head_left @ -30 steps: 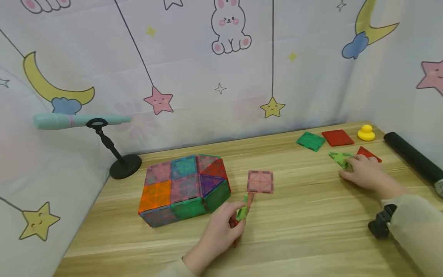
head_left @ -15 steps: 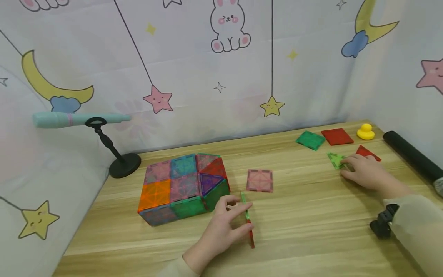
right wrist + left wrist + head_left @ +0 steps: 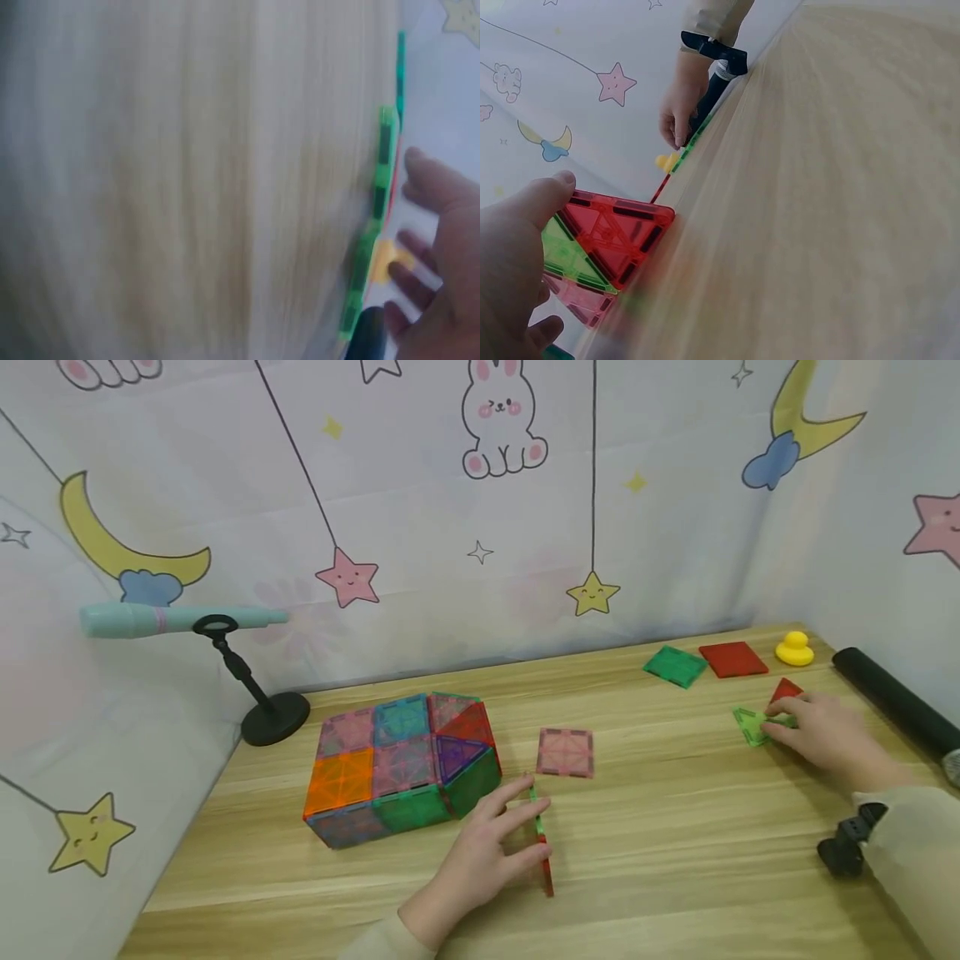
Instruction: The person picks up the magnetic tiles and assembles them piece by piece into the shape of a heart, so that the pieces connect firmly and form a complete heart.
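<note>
In the head view, my left hand (image 3: pixel 491 843) is beside a thin upright panel of red and light green magnetic tiles (image 3: pixel 543 839). The left wrist view shows its faces: a red triangle tile (image 3: pixel 615 232) joined to a light green triangle tile (image 3: pixel 566 255). My left thumb touches the top edge; the fingers are spread. At the right, my right hand (image 3: pixel 821 731) rests its fingertips on a light green triangle tile (image 3: pixel 750 727) lying on the table. A red triangle tile (image 3: pixel 785 690) lies behind it, partly hidden.
A block of magnetic tiles (image 3: pixel 405 777) stands left of centre. A pink square tile (image 3: pixel 566 752) lies near the panel. Green (image 3: pixel 676 666) and red (image 3: pixel 733 659) squares, a yellow duck (image 3: pixel 795 648) and a black microphone (image 3: pixel 896 697) are at right. A stand (image 3: pixel 255 685) holds a mint microphone.
My left hand straightened the panel to stand upright and loosened its fingers from it. My right hand moved slightly right and nearer, and the light green triangle tile shifted with it.
</note>
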Available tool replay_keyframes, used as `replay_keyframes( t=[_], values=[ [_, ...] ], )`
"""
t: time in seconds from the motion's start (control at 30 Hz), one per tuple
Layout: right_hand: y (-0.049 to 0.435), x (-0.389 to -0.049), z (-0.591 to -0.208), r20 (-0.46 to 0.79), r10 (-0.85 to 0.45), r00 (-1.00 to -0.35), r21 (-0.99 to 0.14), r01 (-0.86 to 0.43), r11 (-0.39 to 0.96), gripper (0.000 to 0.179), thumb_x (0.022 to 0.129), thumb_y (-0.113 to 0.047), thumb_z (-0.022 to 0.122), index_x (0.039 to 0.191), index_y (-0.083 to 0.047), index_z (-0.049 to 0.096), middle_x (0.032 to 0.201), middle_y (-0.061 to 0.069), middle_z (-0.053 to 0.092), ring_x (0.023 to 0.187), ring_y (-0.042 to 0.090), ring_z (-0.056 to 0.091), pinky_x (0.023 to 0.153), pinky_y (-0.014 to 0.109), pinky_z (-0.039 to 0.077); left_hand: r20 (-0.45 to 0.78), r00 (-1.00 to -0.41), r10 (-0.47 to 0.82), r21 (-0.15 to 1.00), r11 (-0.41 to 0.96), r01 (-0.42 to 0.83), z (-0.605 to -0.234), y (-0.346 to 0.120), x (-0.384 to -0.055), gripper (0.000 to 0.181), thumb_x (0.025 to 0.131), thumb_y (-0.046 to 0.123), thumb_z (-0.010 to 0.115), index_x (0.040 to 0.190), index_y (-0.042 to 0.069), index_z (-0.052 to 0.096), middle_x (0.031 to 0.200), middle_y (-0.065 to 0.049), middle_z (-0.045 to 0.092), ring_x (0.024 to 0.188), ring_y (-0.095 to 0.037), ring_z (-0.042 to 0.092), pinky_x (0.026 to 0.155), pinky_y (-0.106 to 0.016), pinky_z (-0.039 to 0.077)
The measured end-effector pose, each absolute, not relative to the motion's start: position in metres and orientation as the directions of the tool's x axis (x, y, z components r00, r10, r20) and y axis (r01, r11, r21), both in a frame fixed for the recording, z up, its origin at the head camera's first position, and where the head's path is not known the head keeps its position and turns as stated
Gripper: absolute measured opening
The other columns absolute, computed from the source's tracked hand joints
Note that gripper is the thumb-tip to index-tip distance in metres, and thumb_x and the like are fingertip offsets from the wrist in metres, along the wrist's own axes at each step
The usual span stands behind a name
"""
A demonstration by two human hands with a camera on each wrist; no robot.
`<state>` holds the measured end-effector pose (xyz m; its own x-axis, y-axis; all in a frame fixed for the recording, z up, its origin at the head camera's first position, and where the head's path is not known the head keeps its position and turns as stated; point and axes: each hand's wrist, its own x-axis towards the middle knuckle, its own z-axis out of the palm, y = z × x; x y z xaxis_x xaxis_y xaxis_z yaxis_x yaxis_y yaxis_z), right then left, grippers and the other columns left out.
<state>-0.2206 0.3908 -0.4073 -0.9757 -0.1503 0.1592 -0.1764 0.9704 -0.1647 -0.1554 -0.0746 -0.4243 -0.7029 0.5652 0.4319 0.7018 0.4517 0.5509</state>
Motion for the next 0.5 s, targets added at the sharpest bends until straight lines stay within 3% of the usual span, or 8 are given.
replay_keyframes(
  t=[0.17, 0.4, 0.5],
  values=[
    [0.391, -0.219, -0.407, 0.097, -0.102, -0.990, -0.236, -0.122, 0.964, 0.050, 0.087, -0.031, 0.065, 0.109, 0.012, 0.055, 0.097, 0.036, 0.054, 0.089, 0.048, 0.049, 0.072, 0.058, 0.041, 0.424, -0.705, 0.569, 0.556, 0.451, 0.698, -0.423, -0.075, -0.156, 0.050, 0.082, 0.029, 0.072, 0.128, 0.013, 0.060, 0.143, -0.008, 0.040, 0.129, -0.028, 0.037, 0.093, -0.042, 0.043],
    [0.361, -0.227, -0.404, 0.043, -0.169, -0.985, -0.414, -0.171, 0.894, 0.050, 0.088, -0.023, 0.063, 0.120, 0.012, 0.049, 0.114, 0.036, 0.042, 0.094, 0.043, 0.055, 0.076, 0.055, 0.045, 0.434, -0.695, 0.574, 0.535, 0.457, 0.711, -0.424, -0.076, -0.157, 0.052, 0.081, 0.028, 0.074, 0.128, 0.012, 0.059, 0.144, -0.009, 0.039, 0.128, -0.028, 0.038, 0.093, -0.041, 0.043],
    [0.365, -0.231, -0.403, 0.061, -0.110, -0.992, -0.395, -0.125, 0.910, 0.055, 0.092, -0.027, 0.057, 0.125, 0.015, 0.046, 0.118, 0.040, 0.040, 0.105, 0.051, 0.045, 0.087, 0.061, 0.036, 0.436, -0.688, 0.581, 0.533, 0.449, 0.717, -0.425, -0.076, -0.158, 0.052, 0.081, 0.029, 0.073, 0.128, 0.012, 0.059, 0.144, -0.009, 0.038, 0.128, -0.028, 0.038, 0.093, -0.041, 0.043]
  ],
)
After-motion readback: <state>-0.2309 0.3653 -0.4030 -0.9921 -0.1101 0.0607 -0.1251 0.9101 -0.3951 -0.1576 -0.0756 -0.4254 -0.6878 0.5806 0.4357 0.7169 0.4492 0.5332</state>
